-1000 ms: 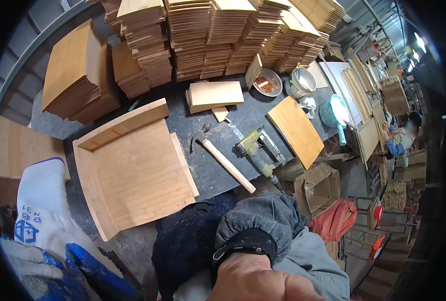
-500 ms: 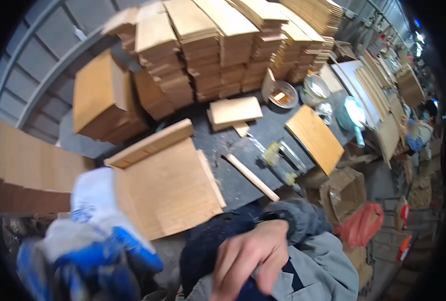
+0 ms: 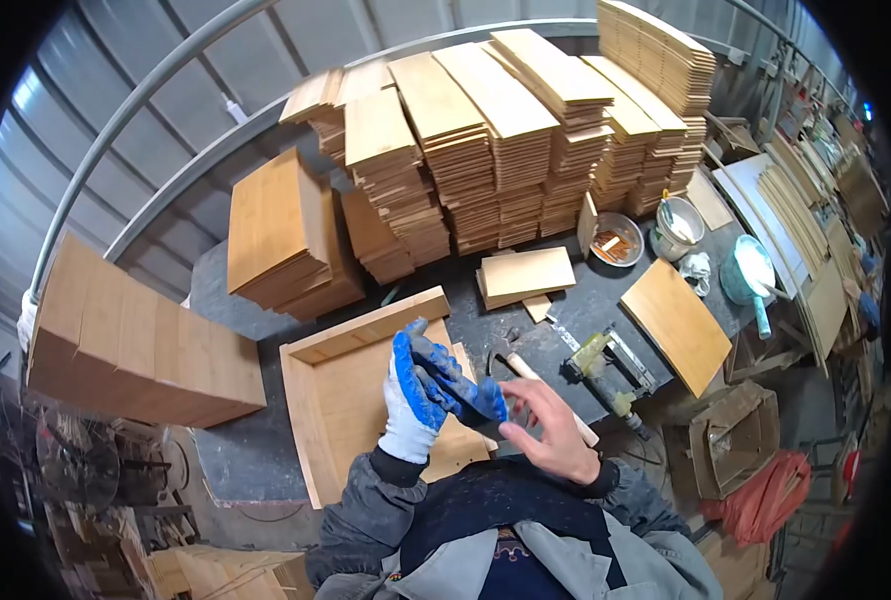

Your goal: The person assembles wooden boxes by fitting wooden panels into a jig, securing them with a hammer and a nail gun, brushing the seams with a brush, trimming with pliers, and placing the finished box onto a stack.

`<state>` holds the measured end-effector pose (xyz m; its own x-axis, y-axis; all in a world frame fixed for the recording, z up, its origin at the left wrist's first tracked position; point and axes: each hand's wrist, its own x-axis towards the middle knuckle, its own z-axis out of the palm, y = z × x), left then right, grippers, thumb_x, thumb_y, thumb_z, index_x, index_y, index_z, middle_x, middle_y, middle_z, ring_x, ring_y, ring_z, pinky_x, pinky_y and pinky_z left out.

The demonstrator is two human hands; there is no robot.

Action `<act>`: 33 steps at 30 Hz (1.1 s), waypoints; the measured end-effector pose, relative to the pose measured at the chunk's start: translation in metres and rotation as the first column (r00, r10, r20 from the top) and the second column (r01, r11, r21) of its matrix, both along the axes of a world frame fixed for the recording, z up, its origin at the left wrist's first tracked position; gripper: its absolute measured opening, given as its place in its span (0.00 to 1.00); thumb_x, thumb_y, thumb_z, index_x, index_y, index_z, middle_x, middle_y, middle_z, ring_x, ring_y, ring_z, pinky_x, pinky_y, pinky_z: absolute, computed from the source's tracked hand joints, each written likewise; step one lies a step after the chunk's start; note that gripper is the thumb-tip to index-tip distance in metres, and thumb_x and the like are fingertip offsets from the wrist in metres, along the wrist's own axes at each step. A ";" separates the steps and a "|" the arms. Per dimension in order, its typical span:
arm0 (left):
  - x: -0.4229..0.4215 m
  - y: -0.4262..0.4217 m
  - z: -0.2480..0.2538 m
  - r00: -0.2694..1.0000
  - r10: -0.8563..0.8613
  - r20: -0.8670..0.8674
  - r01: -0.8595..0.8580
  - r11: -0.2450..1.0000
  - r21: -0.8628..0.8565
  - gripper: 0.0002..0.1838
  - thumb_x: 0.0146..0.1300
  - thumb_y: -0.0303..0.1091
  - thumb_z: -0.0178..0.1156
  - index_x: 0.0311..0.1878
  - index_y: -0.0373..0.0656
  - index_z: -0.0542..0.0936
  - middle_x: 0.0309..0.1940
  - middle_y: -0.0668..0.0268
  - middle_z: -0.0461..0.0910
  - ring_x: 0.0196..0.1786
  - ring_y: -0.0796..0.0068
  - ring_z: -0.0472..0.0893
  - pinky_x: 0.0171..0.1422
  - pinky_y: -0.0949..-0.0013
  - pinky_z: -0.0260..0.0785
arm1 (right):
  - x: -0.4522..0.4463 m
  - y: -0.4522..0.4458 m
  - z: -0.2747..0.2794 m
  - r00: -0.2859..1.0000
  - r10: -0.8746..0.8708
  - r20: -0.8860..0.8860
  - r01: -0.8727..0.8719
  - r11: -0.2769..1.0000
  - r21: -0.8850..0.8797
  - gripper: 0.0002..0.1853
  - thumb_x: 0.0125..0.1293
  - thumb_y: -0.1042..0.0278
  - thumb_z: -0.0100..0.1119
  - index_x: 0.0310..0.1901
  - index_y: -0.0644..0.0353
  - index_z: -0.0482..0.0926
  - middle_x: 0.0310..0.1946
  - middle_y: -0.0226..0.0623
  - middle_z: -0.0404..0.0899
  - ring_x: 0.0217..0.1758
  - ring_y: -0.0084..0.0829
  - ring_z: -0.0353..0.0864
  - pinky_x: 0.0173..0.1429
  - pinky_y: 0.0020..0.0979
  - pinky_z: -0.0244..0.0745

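My left hand (image 3: pixel 420 385) wears a white work glove with a blue-coated palm and fingers. It is raised over a shallow wooden drawer-like box (image 3: pixel 350 420), its gloved fingers stretched to the right. My bare right hand (image 3: pixel 550 435) is beside the glove's fingertips, with thumb and fingers apart; whether they touch is unclear. Behind the right hand lies a hammer with a pale wooden handle (image 3: pixel 570 415), partly hidden. A nail gun (image 3: pixel 600 365) with a yellowish body lies farther right on the dark table (image 3: pixel 255 465).
Tall stacks of wooden boards (image 3: pixel 470 160) line the table's back. More boards (image 3: pixel 155 340) stand at the left. At the right are a loose board (image 3: pixel 677 328), a metal bowl (image 3: pixel 633 257), a white bucket (image 3: pixel 677 240) and a blue pan (image 3: pixel 733 275). A cardboard box (image 3: pixel 730 430) stands below.
My gloved left hand has moved from the lower left to the middle, near my right hand. My right hand has risen rightward and its fingers have spread. The view has shifted.
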<state>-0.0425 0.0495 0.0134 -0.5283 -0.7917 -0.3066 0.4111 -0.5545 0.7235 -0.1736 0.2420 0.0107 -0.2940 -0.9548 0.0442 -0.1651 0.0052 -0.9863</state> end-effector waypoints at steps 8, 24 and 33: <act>0.020 -0.021 -0.052 0.979 -0.040 -0.198 0.098 0.952 0.292 0.27 0.81 0.57 0.49 0.71 0.50 0.73 0.45 0.66 0.82 0.47 0.68 0.84 0.53 0.58 0.81 | -0.011 0.005 -0.080 0.877 -0.161 0.453 0.218 0.973 -0.077 0.27 0.66 0.79 0.60 0.68 0.62 0.74 0.62 0.36 0.78 0.60 0.30 0.81 0.61 0.29 0.77; 0.033 0.069 -0.044 0.682 -0.496 0.538 0.717 0.598 -0.357 0.15 0.77 0.37 0.62 0.57 0.36 0.81 0.43 0.67 0.83 0.42 0.77 0.81 0.50 0.72 0.75 | 0.023 -0.002 -0.057 0.824 -0.500 0.267 0.517 0.856 0.009 0.09 0.68 0.81 0.62 0.48 0.63 0.76 0.35 0.29 0.79 0.36 0.17 0.78 0.38 0.24 0.74; 0.025 0.041 -0.045 0.703 -0.064 0.708 0.666 0.410 -0.624 0.09 0.72 0.37 0.65 0.45 0.40 0.84 0.34 0.60 0.84 0.37 0.62 0.85 0.43 0.61 0.76 | 0.020 0.012 -0.062 0.775 -0.342 -0.531 0.269 0.940 -0.211 0.12 0.64 0.74 0.64 0.49 0.57 0.77 0.33 0.41 0.81 0.31 0.43 0.83 0.33 0.41 0.76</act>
